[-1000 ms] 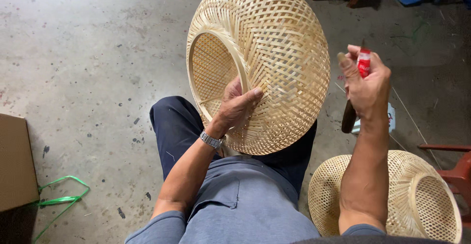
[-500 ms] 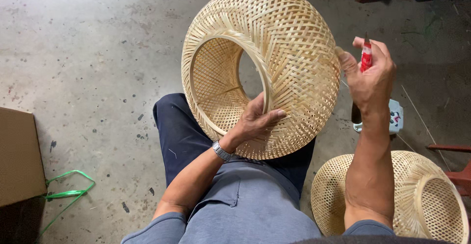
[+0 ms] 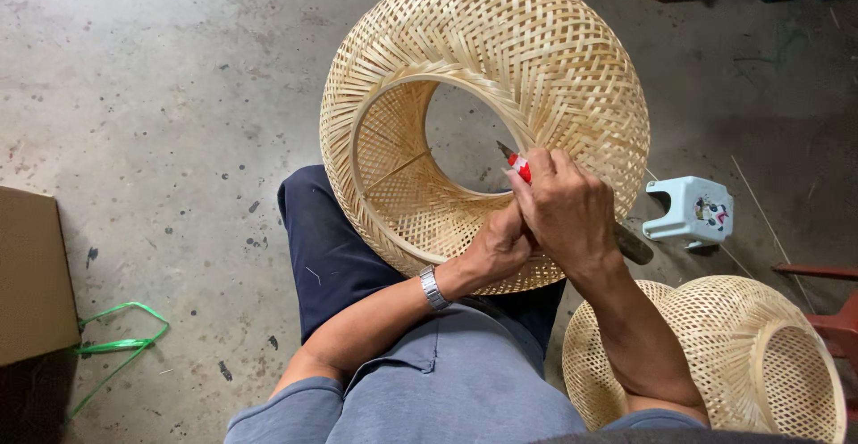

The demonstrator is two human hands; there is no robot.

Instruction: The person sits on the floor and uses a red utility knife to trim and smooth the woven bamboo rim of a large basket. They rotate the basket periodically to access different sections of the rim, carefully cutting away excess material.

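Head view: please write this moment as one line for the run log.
left hand: steadies woven bamboo shade on lap | right hand: red-handled tool at inner rim | second woven shade: on floor

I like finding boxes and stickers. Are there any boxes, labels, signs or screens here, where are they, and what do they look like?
Cardboard box: at the left edge on the concrete floor, plain brown, flat-sided, only partly in view, with no label showing.
Picture sticker: on the side of the small pale blue plastic stool, right of the woven basket; a small dark and white patch, too small to make out.
No signs or screens.
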